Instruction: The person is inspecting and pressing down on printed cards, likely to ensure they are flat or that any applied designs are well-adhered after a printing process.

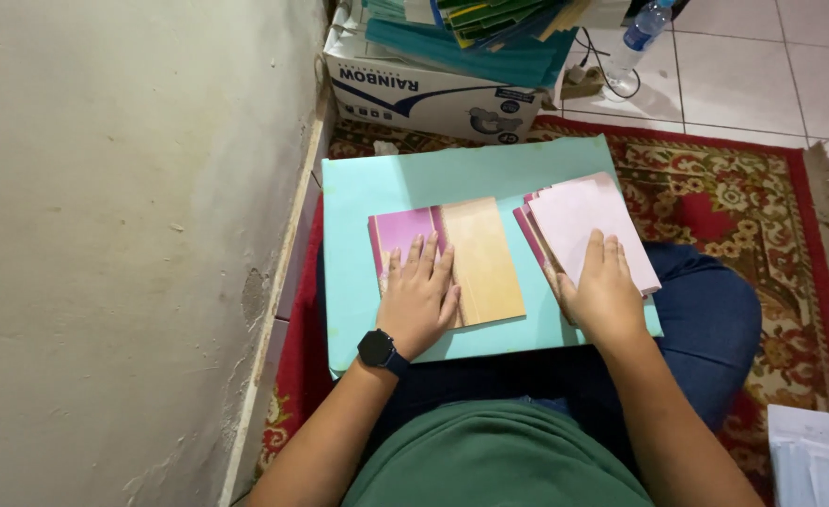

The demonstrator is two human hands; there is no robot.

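A light teal board (386,178) lies across my lap. On it rests a folded sheet, pink on the left and tan-yellow on the right (485,258). My left hand (418,299), with a black watch on the wrist, presses flat on the sheet's pink part near the fold, fingers spread. To the right lies a stack of pale pink sheets (579,216), slightly fanned. My right hand (604,291) rests flat on the stack's near end.
A plaster wall (123,235) runs along the left. A cardboard box (429,94) with teal and green folders sits beyond the board. A water bottle (642,33) stands on the tiled floor. A red patterned rug (743,197) lies underneath. Papers (813,455) show at bottom right.
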